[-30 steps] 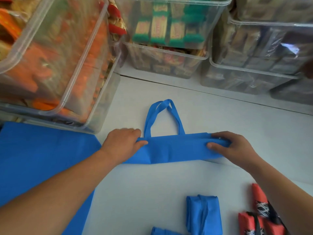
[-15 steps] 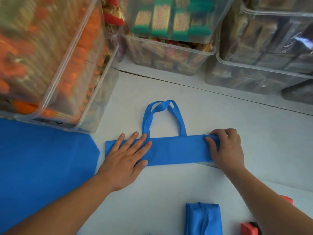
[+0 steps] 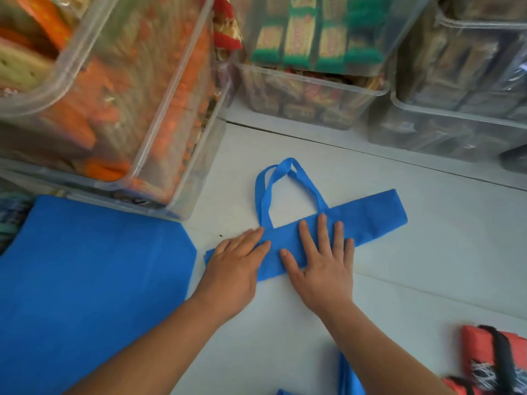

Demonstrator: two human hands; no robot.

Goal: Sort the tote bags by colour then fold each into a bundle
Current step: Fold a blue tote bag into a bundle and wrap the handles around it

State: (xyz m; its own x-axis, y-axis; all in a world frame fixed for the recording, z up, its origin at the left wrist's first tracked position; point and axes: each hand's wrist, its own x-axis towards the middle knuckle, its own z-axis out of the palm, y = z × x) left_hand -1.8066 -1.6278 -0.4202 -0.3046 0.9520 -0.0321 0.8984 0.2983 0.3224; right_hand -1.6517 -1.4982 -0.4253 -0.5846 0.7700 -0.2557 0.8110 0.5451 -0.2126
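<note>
A blue tote bag [image 3: 368, 213] lies folded into a long narrow strip across the white table, its two handles [image 3: 282, 183] looping away from me. My left hand [image 3: 236, 263] lies flat on the strip's left part, fingers straight. My right hand [image 3: 322, 260] presses flat on the strip's middle, fingers spread. A stack of unfolded blue bags [image 3: 85, 280] lies at the left. A folded blue bundle [image 3: 349, 379] shows at the bottom edge, partly behind my right forearm. Red bundles [image 3: 490, 360] with black handles sit at the bottom right.
Clear plastic bins full of packaged goods crowd the back: a large one [image 3: 119, 109] at the left overhanging the blue stack, another [image 3: 308, 92] in the middle, a third [image 3: 456, 115] at the right. White table surface [image 3: 442, 252] shows right of the strip.
My right hand has slid left from the strip's right end to its middle and flattened. The left hand stays flat on the left part. The camera view has tilted.
</note>
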